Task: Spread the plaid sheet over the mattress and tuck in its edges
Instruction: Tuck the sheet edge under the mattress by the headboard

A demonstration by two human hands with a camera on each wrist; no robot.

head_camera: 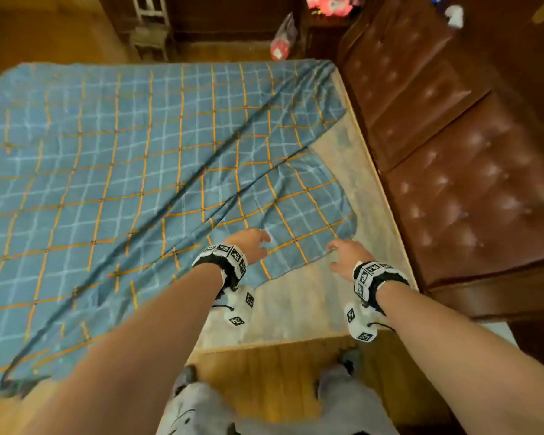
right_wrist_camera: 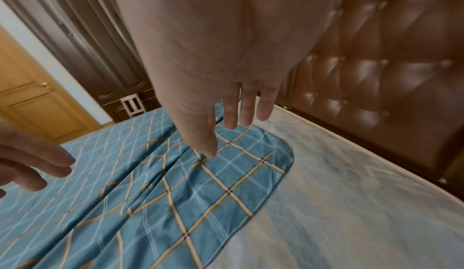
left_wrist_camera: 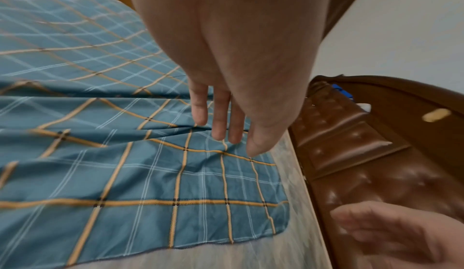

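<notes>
The blue plaid sheet (head_camera: 123, 171) with orange lines covers most of the pale mattress (head_camera: 368, 196), with long diagonal folds. Its near right corner (head_camera: 299, 246) lies pulled back, leaving the mattress bare along the headboard side and at my near corner. My left hand (head_camera: 252, 244) hovers over that corner with fingers straight and spread, holding nothing. My right hand (head_camera: 346, 254) hovers just past the sheet's edge over bare mattress, fingers loosely spread and empty. The wrist views show the sheet corner (left_wrist_camera: 226, 213) (right_wrist_camera: 226, 184) flat under the left hand (left_wrist_camera: 226, 126) and the right hand (right_wrist_camera: 238, 122).
A brown tufted leather headboard (head_camera: 453, 158) runs along the mattress's right side. Wooden floor (head_camera: 280, 372) lies between me and the bed. Beyond the far edge stand a small white chair (head_camera: 148, 23) and a bag (head_camera: 283, 39). A wooden door (right_wrist_camera: 37, 102) shows far left.
</notes>
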